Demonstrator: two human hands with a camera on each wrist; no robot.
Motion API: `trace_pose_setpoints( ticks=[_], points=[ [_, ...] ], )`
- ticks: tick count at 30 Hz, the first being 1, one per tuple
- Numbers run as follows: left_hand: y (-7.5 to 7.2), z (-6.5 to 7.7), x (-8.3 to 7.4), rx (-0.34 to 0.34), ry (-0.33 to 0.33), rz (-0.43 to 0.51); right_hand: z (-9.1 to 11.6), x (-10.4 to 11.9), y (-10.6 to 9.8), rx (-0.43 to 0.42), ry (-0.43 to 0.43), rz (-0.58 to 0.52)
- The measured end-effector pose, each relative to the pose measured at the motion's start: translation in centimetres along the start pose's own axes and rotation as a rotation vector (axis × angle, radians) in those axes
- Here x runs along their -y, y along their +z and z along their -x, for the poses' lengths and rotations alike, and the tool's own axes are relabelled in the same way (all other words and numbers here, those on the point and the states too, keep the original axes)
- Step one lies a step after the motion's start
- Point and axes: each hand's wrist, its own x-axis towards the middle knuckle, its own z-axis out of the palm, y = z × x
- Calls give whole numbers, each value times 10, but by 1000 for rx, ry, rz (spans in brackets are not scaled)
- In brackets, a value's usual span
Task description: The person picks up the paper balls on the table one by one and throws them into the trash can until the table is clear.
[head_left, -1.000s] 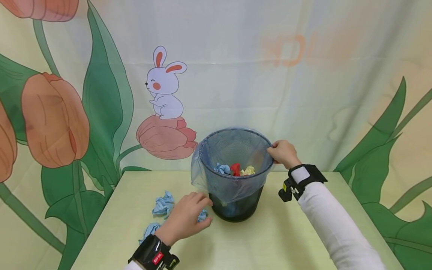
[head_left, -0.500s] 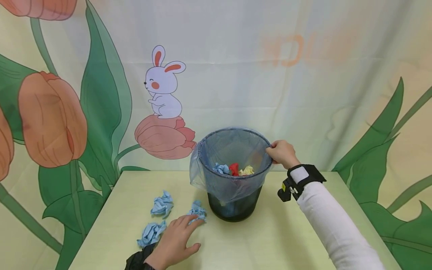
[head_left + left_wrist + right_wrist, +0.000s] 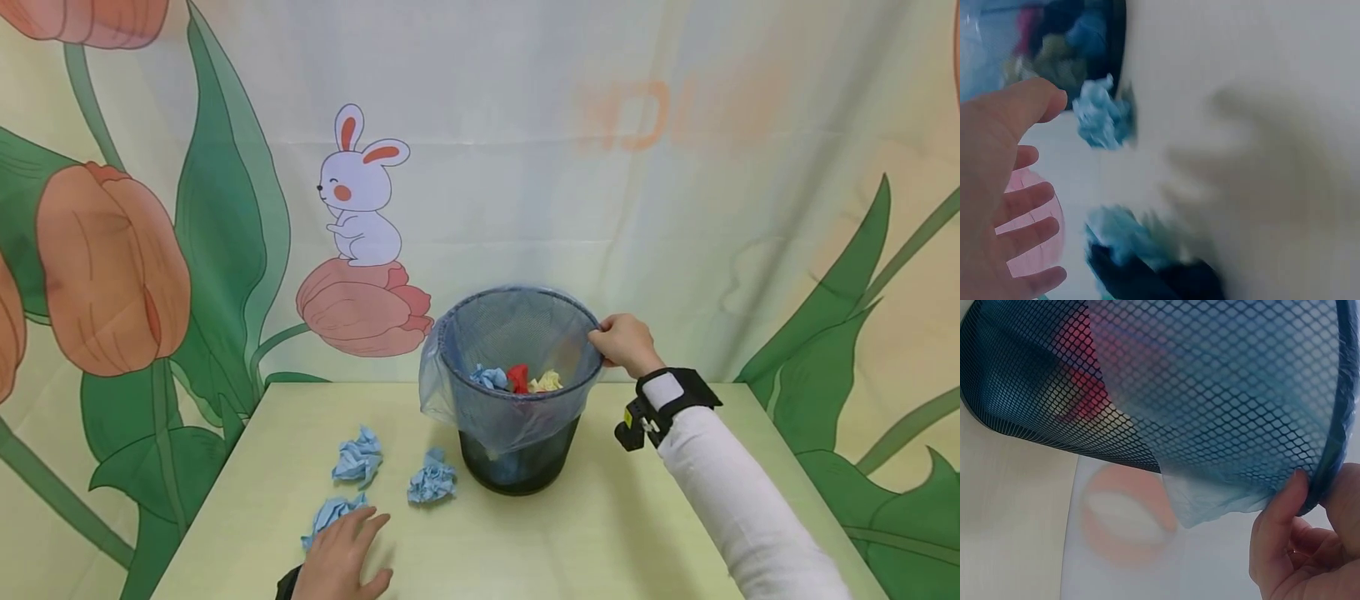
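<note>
A dark mesh wastebasket [image 3: 517,462] lined with a translucent blue bag [image 3: 491,421] stands upright on the table. My right hand [image 3: 627,342] pinches its rim and the bag's edge on the right side, also plain in the right wrist view. Inside lie crumpled papers: a blue one [image 3: 490,377], a red one [image 3: 518,377] and a yellow one [image 3: 548,382]. My left hand [image 3: 339,554], fingers spread and holding nothing, is at the front left, overlapping a crumpled blue paper ball [image 3: 330,515]. Another blue paper ball [image 3: 432,477] lies left of the basket, and a third paper ball [image 3: 357,457] farther back.
The pale table [image 3: 645,533] meets a hanging curtain [image 3: 517,167] printed with tulips and a rabbit. Black camera straps circle the wrists, the right strap [image 3: 678,400] over a white sleeve [image 3: 750,500].
My left hand has drawn back from beside the basket toward the front left, uncovering the blue paper ball there. The right hand keeps its hold on the rim.
</note>
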Motion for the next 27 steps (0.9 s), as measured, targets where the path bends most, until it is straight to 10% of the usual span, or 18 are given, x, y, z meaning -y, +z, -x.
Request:
trace_pose_setpoints(
  ticks=[13, 27],
  points=[
    [-2, 30, 46, 238, -377, -4, 1, 0, 0, 0, 13, -6],
    [28, 34, 64, 301, -451, 63, 1, -2, 3, -17, 16, 6]
  ],
)
